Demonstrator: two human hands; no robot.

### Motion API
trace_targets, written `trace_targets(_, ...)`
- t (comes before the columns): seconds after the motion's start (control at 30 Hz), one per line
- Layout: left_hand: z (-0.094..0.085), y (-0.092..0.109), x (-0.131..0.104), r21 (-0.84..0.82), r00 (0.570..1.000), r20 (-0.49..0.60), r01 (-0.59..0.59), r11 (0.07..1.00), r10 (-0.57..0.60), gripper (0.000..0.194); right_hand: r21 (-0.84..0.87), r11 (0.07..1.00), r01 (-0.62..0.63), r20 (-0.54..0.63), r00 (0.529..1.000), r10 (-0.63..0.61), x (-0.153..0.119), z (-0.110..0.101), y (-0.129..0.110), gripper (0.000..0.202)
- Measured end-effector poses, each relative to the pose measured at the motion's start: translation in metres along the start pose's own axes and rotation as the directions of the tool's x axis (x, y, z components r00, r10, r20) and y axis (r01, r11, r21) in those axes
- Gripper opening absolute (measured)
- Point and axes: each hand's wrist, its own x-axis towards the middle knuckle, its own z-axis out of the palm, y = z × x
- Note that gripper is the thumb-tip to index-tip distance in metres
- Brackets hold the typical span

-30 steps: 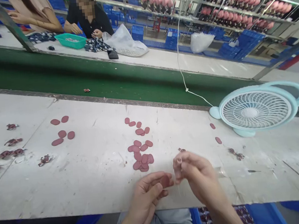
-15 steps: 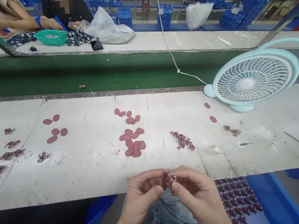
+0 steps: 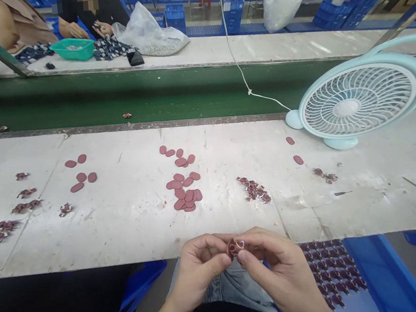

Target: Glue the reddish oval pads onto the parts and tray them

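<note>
Just over the near table edge, my two hands meet. My left hand (image 3: 198, 265) pinches a dark red oval disc (image 3: 230, 248) between thumb and fingers. My right hand (image 3: 277, 262) grips a small dark red curled piece (image 3: 240, 245) with a shiny edge, held against the disc. Fingers partly hide both pieces, so I cannot tell whether they are joined. Ahead lie a group of loose oval discs (image 3: 189, 195) and, to the right of them, a heap of small curled pieces (image 3: 254, 190).
A light blue fan (image 3: 359, 99) stands at right, its white cord (image 3: 238, 69) running upward. A blue bin (image 3: 384, 266) with rows of dark red pieces sits below the table at right. Across a green strip (image 3: 194, 91), people work beside a green basket (image 3: 72, 49).
The disc has turned and now lies closer against the curled piece. My view has shifted slightly. At far left, another person's hand has come down to the opposite table's edge.
</note>
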Motion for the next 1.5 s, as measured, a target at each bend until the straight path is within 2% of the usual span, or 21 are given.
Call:
trace_targets(0.43,0.005,-0.002,-0.005,0.029,0.995,-0.093,-0.023,0.999,0.026,0.008,0.04,0.999,-0.022,0.003,1.0,0.022,-0.001,0.002,0.003,0.021)
trace_targets(0.7,0.003,-0.004,-0.005,0.04,0.996,-0.085,-0.009,0.999,0.012,0.008,-0.117,0.993,0.027,0.041,0.999,-0.022,0.0,-0.005,-0.002,0.025)
trace_targets(1.03,0.003,-0.003,-0.007,0.08,0.994,-0.105,-0.028,0.996,0.037,0.01,0.089,0.994,-0.069,0.007,0.998,0.069,0.0,0.003,0.006,0.019)
trace_targets(1.5,0.001,-0.001,-0.004,0.102,0.991,-0.126,-0.031,0.994,0.044,0.007,0.104,0.994,-0.017,-0.033,0.999,0.02,-0.004,0.008,0.013,0.022)
